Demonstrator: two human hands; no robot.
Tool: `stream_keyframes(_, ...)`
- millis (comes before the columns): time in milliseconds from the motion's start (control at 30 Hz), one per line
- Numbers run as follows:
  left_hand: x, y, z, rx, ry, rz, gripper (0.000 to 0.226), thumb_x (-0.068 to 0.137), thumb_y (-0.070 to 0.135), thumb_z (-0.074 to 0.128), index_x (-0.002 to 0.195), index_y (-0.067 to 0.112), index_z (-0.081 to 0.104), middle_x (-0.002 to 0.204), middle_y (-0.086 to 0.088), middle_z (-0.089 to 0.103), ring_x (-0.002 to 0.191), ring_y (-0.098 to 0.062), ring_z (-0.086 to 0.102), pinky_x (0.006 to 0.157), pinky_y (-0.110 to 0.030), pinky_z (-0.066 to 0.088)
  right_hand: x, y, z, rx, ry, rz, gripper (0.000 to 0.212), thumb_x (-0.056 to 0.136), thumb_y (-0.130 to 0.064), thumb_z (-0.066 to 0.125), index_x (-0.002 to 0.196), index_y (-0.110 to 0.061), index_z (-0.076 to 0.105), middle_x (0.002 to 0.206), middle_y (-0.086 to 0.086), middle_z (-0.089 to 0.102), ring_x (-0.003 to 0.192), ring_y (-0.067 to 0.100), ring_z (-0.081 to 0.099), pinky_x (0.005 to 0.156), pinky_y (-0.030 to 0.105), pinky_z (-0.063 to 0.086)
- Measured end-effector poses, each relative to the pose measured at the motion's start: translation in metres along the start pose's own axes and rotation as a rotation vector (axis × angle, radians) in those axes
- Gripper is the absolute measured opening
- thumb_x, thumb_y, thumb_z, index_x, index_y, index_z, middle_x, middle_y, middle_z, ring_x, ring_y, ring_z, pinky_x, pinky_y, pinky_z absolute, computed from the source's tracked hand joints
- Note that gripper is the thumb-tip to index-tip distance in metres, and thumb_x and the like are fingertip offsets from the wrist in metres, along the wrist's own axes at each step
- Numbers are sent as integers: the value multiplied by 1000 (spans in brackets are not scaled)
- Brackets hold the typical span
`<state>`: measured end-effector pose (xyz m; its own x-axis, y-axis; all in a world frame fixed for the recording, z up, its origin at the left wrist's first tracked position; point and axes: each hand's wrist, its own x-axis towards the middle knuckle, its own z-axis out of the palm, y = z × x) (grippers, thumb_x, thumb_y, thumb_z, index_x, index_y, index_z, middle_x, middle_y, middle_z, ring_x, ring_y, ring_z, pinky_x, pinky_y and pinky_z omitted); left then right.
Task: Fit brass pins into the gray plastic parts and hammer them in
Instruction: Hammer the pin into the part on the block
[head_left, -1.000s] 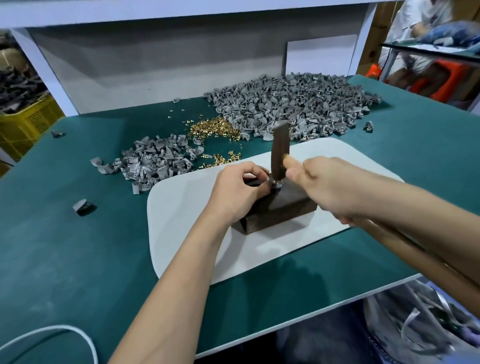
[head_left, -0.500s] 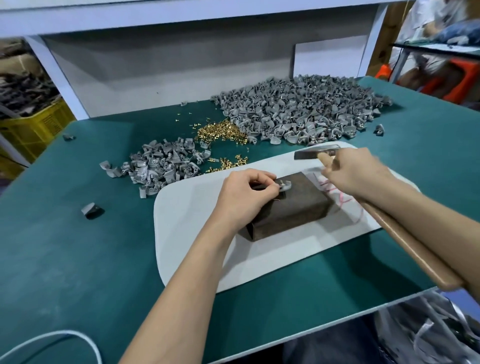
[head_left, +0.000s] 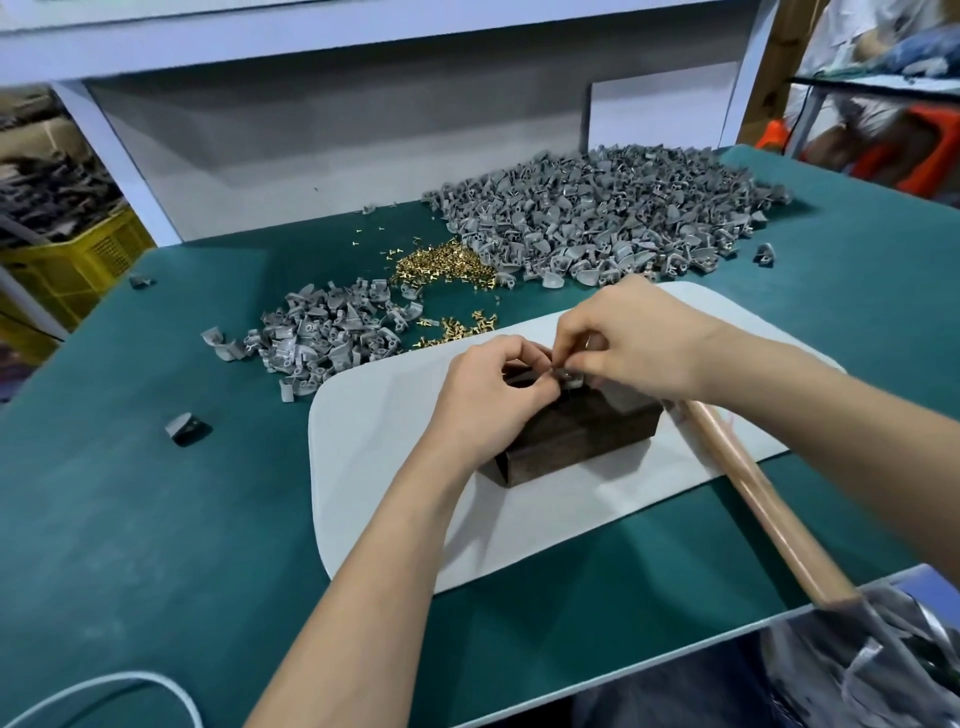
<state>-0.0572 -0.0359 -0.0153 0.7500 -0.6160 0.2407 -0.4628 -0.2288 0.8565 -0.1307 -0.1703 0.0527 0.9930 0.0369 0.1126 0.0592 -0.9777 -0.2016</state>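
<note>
A gray plastic part is shown held on the top of a dark wooden block, which is set on a white mat on the green table. The part is pinched from the left by the curled fingers of the left hand and from the right by the fingertips of the right hand. Whether a pin is held there cannot be made out. A wooden hammer handle is seen emerging from beneath the right wrist. Loose brass pins are heaped behind the mat, between a large heap of gray parts and a smaller heap.
</note>
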Motion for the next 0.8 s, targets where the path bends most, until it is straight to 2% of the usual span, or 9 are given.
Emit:
stream_keyframes(100, 0, 0, 0, 5, 8, 4, 24, 76, 6, 69, 67, 26, 58, 91, 1, 70, 81, -14, 62, 85, -36, 51, 1, -1, 0, -32, -27, -14, 13, 87, -10, 63, 96, -14, 71, 86, 4, 74, 81, 14, 68, 71, 11, 35)
stream_keyframes(200, 0, 1, -1, 17, 12, 11, 28, 76, 5, 69, 66, 28, 57, 87, 4, 69, 80, -13, 61, 85, -34, 51, 2, -1, 0, -100, -27, -51, 14, 87, -11, 61, 98, -13, 69, 93, 5, 71, 91, 18, 63, 82, 22, 39)
stream_keyframes(300, 0, 2, -1, 46, 12, 34, 22, 76, 6, 69, 68, 24, 60, 82, 4, 67, 81, -14, 61, 84, -33, 50, 0, 1, 2, -154, -25, -93, 15, 89, -12, 58, 101, -10, 66, 102, 7, 63, 101, 23, 55, 88, 31, 37)
stream_keyframes(367, -1, 2, -1, 71, 10, 74, 13, 75, 6, 70, 72, 18, 64, 79, 6, 66, 80, -12, 60, 82, -28, 48, -3, 2, 5, -166, -16, -115, 13, 89, -13, 58, 99, -8, 64, 102, 7, 58, 102, 24, 52, 85, 30, 35)
stream_keyframes(500, -2, 3, -2, 119, 1, 145, 8, 74, 6, 70, 75, 13, 67, 81, 3, 68, 80, -10, 59, 83, -26, 46, -9, 7, 10, -118, 38, -166, 7, 87, -11, 59, 92, -6, 61, 92, 2, 53, 94, 25, 53, 77, 28, 32)
stream_keyframes(700, -3, 4, -3, 126, 6, 163, 10, 75, 6, 70, 74, 16, 67, 80, 3, 68, 80, -11, 61, 82, -29, 48, -11, 13, 10, -96, 77, -265, 4, 81, -2, 64, 84, 0, 62, 86, 12, 59, 81, 28, 54, 69, 26, 30)
stream_keyframes(800, -2, 4, -3, 134, 4, 167, 6, 76, 7, 69, 76, 12, 68, 81, 2, 69, 81, -12, 62, 83, -29, 48, -12, 13, 9, -74, 79, -280, 5, 79, 0, 65, 82, 2, 61, 83, 12, 59, 74, 23, 50, 66, 23, 29)
